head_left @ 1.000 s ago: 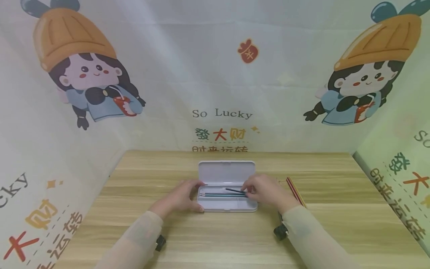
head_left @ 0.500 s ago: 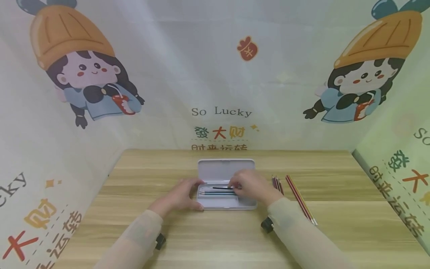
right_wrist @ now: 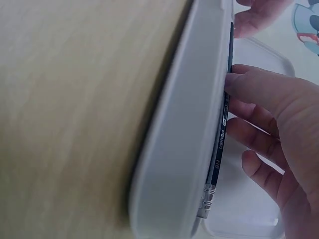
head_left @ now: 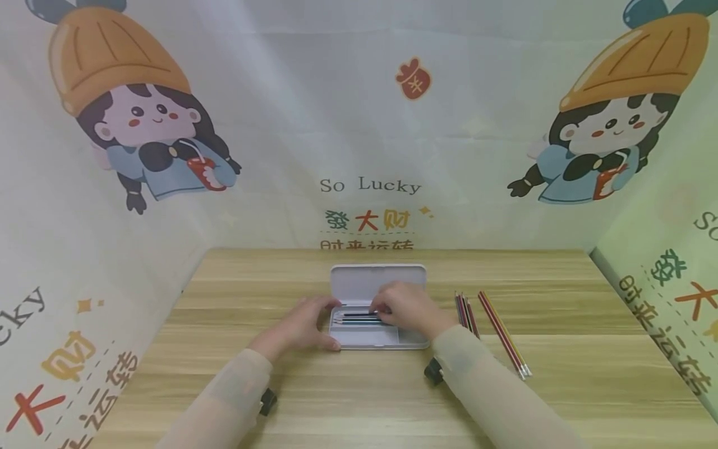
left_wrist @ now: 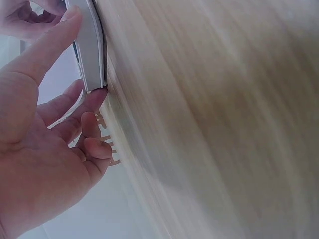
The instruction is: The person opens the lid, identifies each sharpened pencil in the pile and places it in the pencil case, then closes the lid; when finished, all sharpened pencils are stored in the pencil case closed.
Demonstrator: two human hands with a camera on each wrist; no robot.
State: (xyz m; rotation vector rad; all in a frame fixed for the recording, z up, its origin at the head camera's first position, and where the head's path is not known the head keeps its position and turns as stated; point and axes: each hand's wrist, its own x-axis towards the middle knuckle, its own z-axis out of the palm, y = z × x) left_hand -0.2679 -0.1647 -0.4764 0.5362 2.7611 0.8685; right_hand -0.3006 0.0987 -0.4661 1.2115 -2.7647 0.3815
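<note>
A white pencil case lies on the table with its lid raised at the back. My left hand holds its left end, thumb at the front corner and fingers at the back; the left wrist view has the thumb against the case's side. Over the case's right half, my right hand pinches a black pencil with a metal-capped end, lying along the inside of the case. Several dark pencils lie in the back compartment, their right ends hidden under the right hand.
Right of the case, a small group of dark and red pencils lies on the wooden table. Farther right are red and yellow pencils. A printed cloth stands behind the table.
My right hand has moved left and lowered the black pencil into the case beside the others. The pencils on the right have come into fuller view. My left hand has stayed in place.
</note>
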